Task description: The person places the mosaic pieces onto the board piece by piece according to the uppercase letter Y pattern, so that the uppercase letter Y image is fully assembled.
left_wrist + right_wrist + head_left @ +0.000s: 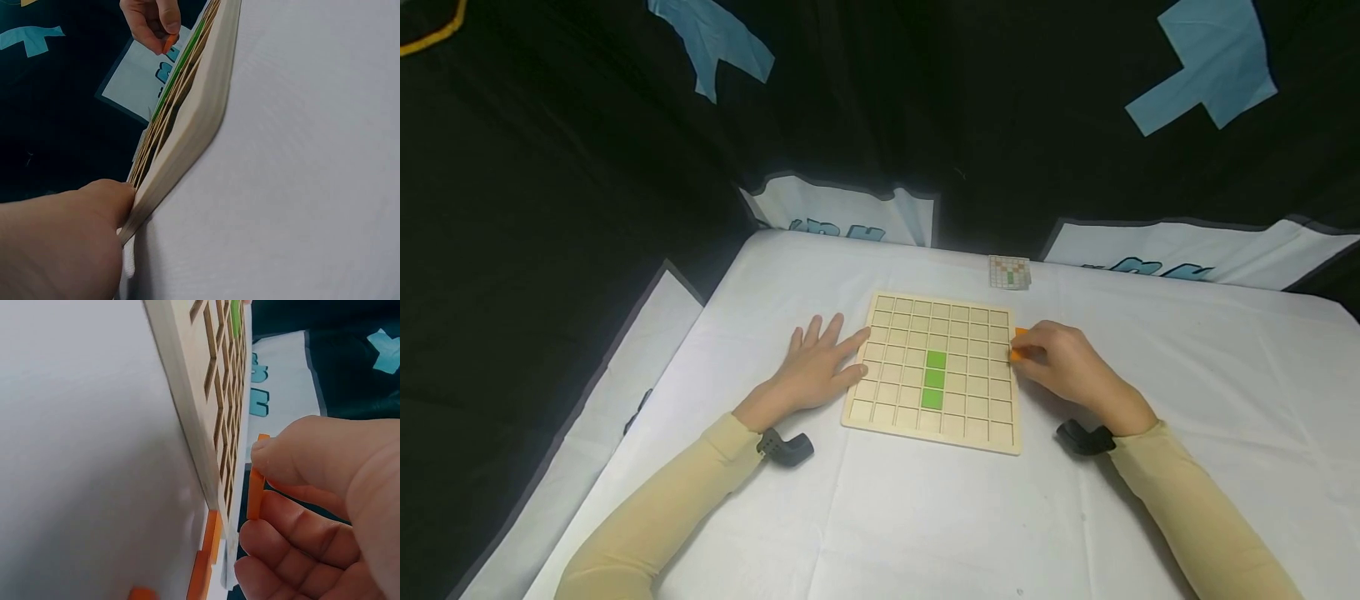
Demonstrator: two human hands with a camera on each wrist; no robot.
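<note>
A light wooden board [977,384] with a grid of square recesses lies on the white-covered table. Three green tiles [934,377] sit in a column of adjoining recesses near its middle. My left hand [811,372] is spread out flat at the left edge, its thumb and index fingertip on the border. Beside the right edge, my right hand [1066,360] pinches an orange tile [256,487] between thumb and fingers, raised off the table. More orange tiles [212,536] lie on the cloth against the board's right side, mostly hidden under that hand in the head view.
Beyond the board's far right corner lies a small card [1009,272] printed with a coloured grid. Black curtain [880,100] with pale blue and white printed patches hangs behind the table [925,517]. Each wrist carries a black camera mount [786,448].
</note>
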